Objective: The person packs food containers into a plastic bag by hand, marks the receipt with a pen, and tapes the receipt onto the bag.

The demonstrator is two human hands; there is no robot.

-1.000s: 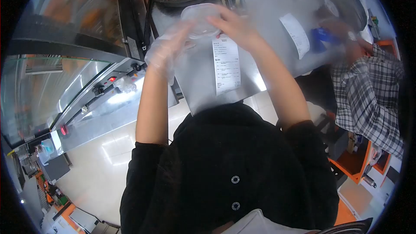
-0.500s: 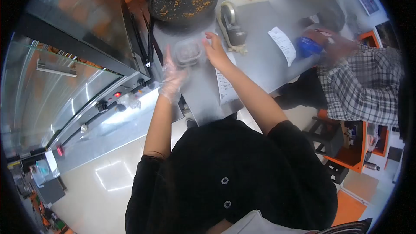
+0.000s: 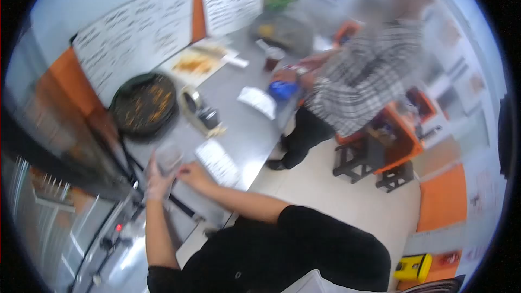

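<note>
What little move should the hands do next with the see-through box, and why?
Maybe the right hand should gently steady the clear container from its side. The gloved left hand is at the other side, and the right hand's fingers are already close by, though the blur hides whether they touch it.

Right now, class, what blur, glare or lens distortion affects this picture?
Head view: overall blur leaves the nearer receipt unreadable, the clear plastic container indistinct. Head view: glare whitens the metal worktable near its edge; fisheye rounding leaves black corners.
</note>
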